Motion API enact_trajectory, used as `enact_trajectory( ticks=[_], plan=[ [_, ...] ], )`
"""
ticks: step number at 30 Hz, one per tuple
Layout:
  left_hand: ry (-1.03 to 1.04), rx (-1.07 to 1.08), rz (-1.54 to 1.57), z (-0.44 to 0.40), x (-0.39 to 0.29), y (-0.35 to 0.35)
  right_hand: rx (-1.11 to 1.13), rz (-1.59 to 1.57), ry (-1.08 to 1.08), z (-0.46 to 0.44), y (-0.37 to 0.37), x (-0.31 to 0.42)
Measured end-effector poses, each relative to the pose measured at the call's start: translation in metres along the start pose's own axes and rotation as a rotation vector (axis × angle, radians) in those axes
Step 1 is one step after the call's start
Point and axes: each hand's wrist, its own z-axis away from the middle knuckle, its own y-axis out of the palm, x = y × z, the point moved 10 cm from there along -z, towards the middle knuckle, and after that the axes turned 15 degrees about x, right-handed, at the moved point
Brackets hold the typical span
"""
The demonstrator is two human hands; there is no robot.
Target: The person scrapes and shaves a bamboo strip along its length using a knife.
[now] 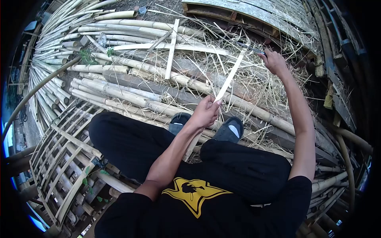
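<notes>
My left hand is closed around a pale, flat bamboo strip, which slants up and away to the right; its lower end runs back under my forearm. Out to the right, my right hand grips a knife with a dark blade pointing left, close to the strip's far end. I cannot tell whether blade and strip touch. Two more pale strips lie ahead of me: a shorter one crosses over a longer one.
Thin shavings litter the ground and bamboo poles before my feet. A large stack of bamboo poles spreads at the left, beside a woven bamboo lattice. Wooden pallets stand at the upper right.
</notes>
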Motion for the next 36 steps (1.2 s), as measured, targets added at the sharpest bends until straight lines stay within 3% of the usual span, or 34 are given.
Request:
enact_trajectory(
  ticks=[1, 2, 3, 4, 5, 7, 9, 10, 11, 13, 14, 16, 19, 21, 24, 31, 33, 35, 36],
  plan=[
    [-0.028, -0.012, 0.001, 0.001, 0.004, -0.002, 0.059, 0.021, -0.024, -0.002, 0.003, -0.007],
    [-0.025, -0.007, 0.006, 0.003, 0.004, 0.003, 0.12, -0.121, 0.218, -0.009, 0.009, -0.038],
    [-0.013, -0.004, 0.007, 0.008, 0.003, 0.003, 0.305, -0.384, 0.484, -0.027, 0.056, -0.132],
    [-0.019, 0.037, 0.025, 0.02, 0.008, 0.007, 0.195, -0.223, 0.582, -0.013, 0.036, -0.193],
    [-0.039, 0.071, 0.013, 0.033, 0.007, 0.003, 0.092, -0.182, 0.685, 0.026, -0.015, -0.204],
    [-0.044, -0.031, -0.054, 0.029, 0.012, -0.028, -0.202, -0.374, 0.741, 0.042, -0.023, -0.288],
    [0.128, -0.193, -0.407, 0.016, -0.003, -0.048, -0.37, -0.637, 0.818, 0.068, -0.022, -0.286],
    [0.089, -0.19, -0.416, 0.013, -0.009, -0.039, -0.348, -0.936, 0.831, 0.077, -0.004, -0.257],
    [0.08, -0.176, -0.41, 0.01, -0.004, -0.035, -0.388, -1.149, 0.652, 0.065, 0.017, -0.24],
    [0.204, -0.285, -0.762, 0.009, -0.024, -0.03, -0.322, -1.144, 0.543, 0.06, 0.014, -0.173],
    [0.191, -0.328, -0.822, 0.014, -0.032, -0.025, -0.307, -0.96, 0.524, 0.048, 0.018, -0.164],
    [0.199, -0.345, -0.825, 0.015, -0.036, -0.023, -0.196, -1.319, 0.309, 0.035, 0.011, -0.099],
    [0.196, -0.36, -0.823, 0.022, -0.041, -0.019, -0.01, -1.484, 0.116, 0.021, -0.001, -0.034],
    [0.156, -0.352, -0.806, 0.022, -0.044, -0.018, 0.061, -1.429, 0.153, 0.02, -0.001, -0.002],
    [0.2, -0.323, -0.809, 0.019, -0.042, -0.018, 0.171, -1.254, 0.028, 0.021, -0.007, 0.039],
    [0.175, -0.329, -0.761, 0.02, -0.042, -0.021, 0.165, -1.294, -0.008, 0.019, 0.002, 0.036],
    [0.186, -0.342, -0.789, 0.021, -0.043, -0.022, 0.124, -1.193, 0.008, 0.016, 0.006, 0.028],
    [0.194, -0.359, -0.814, 0.023, -0.046, -0.023, -0.319, -0.908, -0.012, 0.024, -0.025, 0.014],
    [0.192, -0.352, -0.841, 0.023, -0.049, -0.021, -0.247, -0.886, 0.102, 0.035, -0.037, 0.022]
  ],
)
